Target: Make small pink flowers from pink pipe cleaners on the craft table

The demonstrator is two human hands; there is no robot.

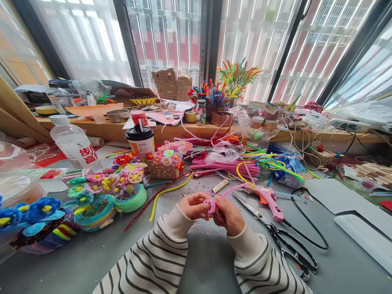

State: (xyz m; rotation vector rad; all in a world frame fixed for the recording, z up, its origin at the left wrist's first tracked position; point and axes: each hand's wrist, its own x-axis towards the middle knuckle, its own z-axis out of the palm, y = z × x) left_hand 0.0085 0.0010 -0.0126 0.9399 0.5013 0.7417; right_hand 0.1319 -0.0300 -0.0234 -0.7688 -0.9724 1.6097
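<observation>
My left hand (195,205) pinches the left side of a small pink fuzzy curl (210,206) above the grey table (128,253). On the curl's right side the fingers of my right hand (229,214) are closed on it too. A pink stem (234,188) runs up and right from behind my right hand. Just beyond the hands lies a lighter (220,186). To the right are a pink glue gun (268,200) and large black-handled scissors (275,232), their blades pointing toward the hands.
Fuzzy flower baskets (130,198) stand at the left near a water bottle (73,143). A lidded cup (141,141) and a bundle of pink stems (226,166) are behind the hands. The glue gun's black cable (309,239) loops at the right.
</observation>
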